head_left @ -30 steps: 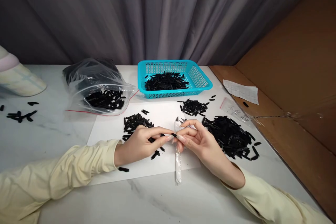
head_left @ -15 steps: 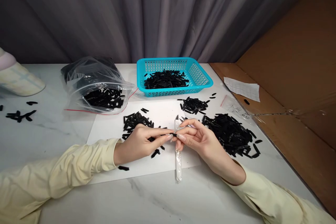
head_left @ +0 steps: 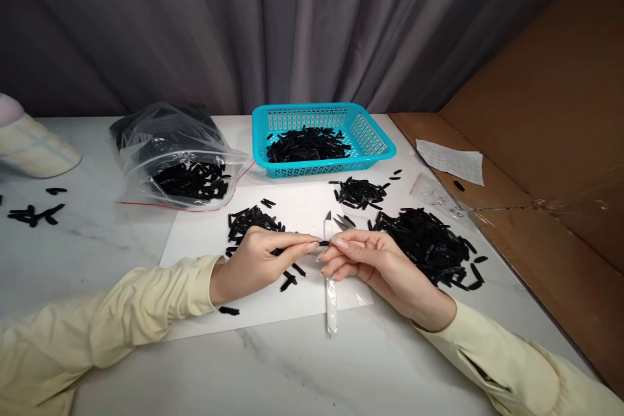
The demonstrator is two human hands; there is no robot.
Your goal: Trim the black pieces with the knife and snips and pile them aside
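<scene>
Between my two hands a small black strip-like piece [head_left: 324,244] is held level over the white sheet [head_left: 195,286]. My left hand [head_left: 258,263] pinches one end with thumb and forefinger. At the other end, my right hand [head_left: 387,266] has its thumb and forefinger closed on the same piece, its other fingers loosely curled below. Beneath the hands lies a craft knife [head_left: 331,312] with a white wrapped handle and its blade pointing away. Pointed metal blades [head_left: 345,221] show just beyond my right fingers; the rest is hidden. A pile of black pieces [head_left: 248,220] sits beyond my left hand.
A blue basket [head_left: 324,169] holds black pieces at the back. Left of it lies an open zip bag [head_left: 185,156] of them. Larger pile [head_left: 424,244] and smaller pile [head_left: 359,192] lie right. A tumbler [head_left: 39,143] stands far left; cardboard [head_left: 536,143] walls the right.
My right hand has turned and its fingers have lowered, uncovering the metal blades behind. My left hand stays almost in place, and the black piece is still between both hands.
</scene>
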